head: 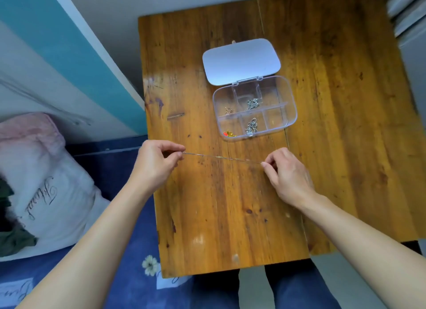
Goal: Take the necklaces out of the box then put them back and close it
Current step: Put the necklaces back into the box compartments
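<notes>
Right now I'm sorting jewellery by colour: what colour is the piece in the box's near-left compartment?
The piece is red-orange and gold, seen in the head view.

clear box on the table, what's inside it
Inside the clear box: far silver chain, near silver chain, small brownish piece, red-and-gold piece. Both right compartments look empty. Nothing covers it; the lid lies open.
</notes>
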